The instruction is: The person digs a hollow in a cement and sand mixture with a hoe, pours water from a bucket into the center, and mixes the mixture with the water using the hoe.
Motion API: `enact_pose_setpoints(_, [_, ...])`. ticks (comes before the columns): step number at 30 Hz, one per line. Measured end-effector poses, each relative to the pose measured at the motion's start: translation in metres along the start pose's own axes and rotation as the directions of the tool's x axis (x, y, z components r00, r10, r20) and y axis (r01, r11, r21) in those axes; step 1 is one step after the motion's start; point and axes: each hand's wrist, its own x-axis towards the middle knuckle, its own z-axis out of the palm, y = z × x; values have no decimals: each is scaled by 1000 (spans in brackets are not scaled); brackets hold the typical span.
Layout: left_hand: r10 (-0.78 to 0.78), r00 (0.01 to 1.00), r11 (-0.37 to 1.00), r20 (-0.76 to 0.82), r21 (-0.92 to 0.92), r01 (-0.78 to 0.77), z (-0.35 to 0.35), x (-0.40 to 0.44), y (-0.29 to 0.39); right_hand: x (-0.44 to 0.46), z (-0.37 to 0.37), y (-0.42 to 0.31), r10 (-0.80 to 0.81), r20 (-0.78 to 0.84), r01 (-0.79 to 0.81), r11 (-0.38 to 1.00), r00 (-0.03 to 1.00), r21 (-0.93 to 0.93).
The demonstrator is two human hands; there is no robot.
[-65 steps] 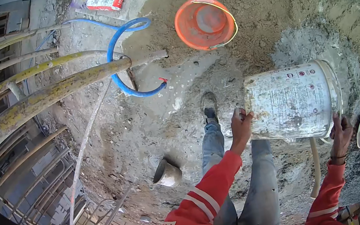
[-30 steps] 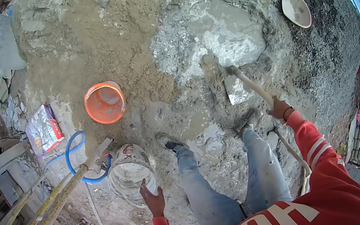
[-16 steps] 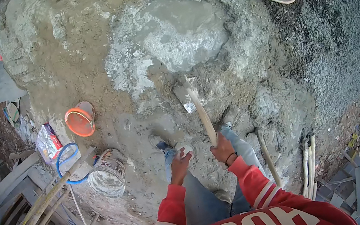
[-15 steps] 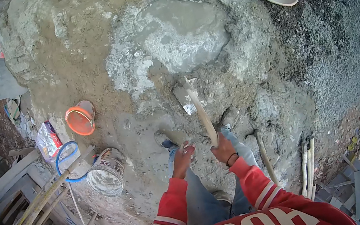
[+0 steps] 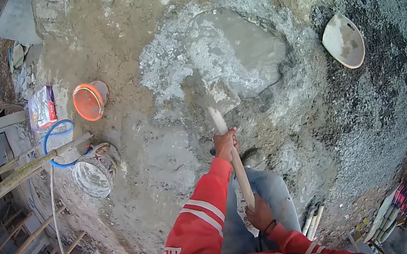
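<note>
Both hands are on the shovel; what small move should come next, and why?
I'd probably ease the shovel forward a little into the wet grey mix. Its blade sits by the near edge of that patch, and the left hand grips ahead of the right hand, a spacing that seems suited to a short, guided push.

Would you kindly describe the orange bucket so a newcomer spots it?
From the wet grey pool, look left across the brown dirt. The orange bucket is right of the printed bag; its bright colour sets it apart from the white bucket below in view.
</note>
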Motion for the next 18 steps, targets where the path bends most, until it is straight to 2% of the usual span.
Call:
enact_pose_setpoints(2, [83, 996, 996, 39, -30, -82, 6, 2, 29, 23, -9, -15, -111, -82, 115, 992, 990, 45])
enact_pose_setpoints(4, [176, 983, 983, 58, -54, -173, 18, 9, 64, 50, -23, -31, -126, -78, 131, 989, 989, 63])
enact_pose_setpoints(7, [297, 951, 950, 85, -124, -286, 34, 23, 110, 102, -36, -33, -282, -138, 296, 951, 949, 90])
enact_pose_setpoints(8, [294, 953, 950, 73, -130, -283, 42, 28, 122, 122, -47, -36, -317, -131, 330, 939, 939, 95])
enact_pose_setpoints(10, [400, 916, 912, -19, -94, -400, 62, 41, 133, 163, -76, -41, -357, -91, 364, 928, 930, 85])
enact_pose_setpoints(11, [397, 917, 911, -35, -110, -399, 70, 56, 125, 182, -90, -37, -398, -57, 401, 913, 916, 75])
enact_pose_setpoints(14, [439, 848, 898, -297, 164, -407, 107, 121, 89, 252, -131, -11, -432, 68, 431, 902, 899, 35])
enact_pose_setpoints(15, [406, 847, 914, -343, 180, -364, 119, 151, 64, 277, -142, 11, -447, 86, 447, 894, 890, 23])
enact_pose_setpoints(18, [213, 844, 972, -492, 198, -129, 170, 207, -24, 334, -180, 95, -277, 298, 340, 922, 914, -186])
